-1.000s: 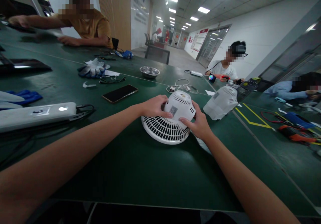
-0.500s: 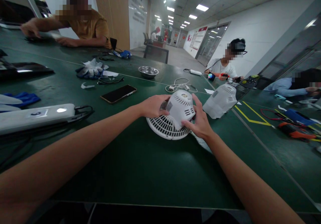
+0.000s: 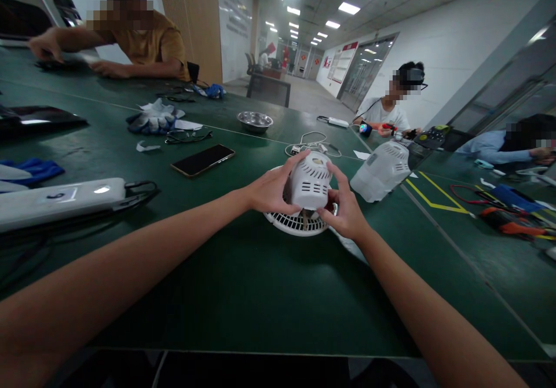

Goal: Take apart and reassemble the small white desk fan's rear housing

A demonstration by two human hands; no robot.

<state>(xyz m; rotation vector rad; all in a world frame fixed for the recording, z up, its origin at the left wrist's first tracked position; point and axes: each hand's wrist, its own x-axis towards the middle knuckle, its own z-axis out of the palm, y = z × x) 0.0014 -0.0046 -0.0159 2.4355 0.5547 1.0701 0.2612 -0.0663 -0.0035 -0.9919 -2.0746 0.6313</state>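
A white fan motor cover (image 3: 309, 184) with vent slots is gripped from both sides. My left hand (image 3: 274, 186) closes on its left side, thumb at the lower edge. On its right side, my right hand (image 3: 345, 205) presses with the fingertips and thumb. Beneath it, a round white fan grille (image 3: 299, 226) lies on the green table, and metal parts show in the gap between cover and grille. A white cloth-like or bag-like strip (image 3: 351, 246) lies under my right wrist. Part of the cover is hidden behind my fingers.
A phone (image 3: 202, 160), a steel bowl (image 3: 255, 121), a coiled white cable (image 3: 313, 143) and work gloves (image 3: 155, 117) lie beyond my hands. A white fan base (image 3: 380, 171) stands right; a long white device (image 3: 63, 202) lies left. Several people sit around the table.
Both hands have turned the motor cover so its slotted side faces me, and its lower edge now stands off the grille. My left hand has shifted higher on it.
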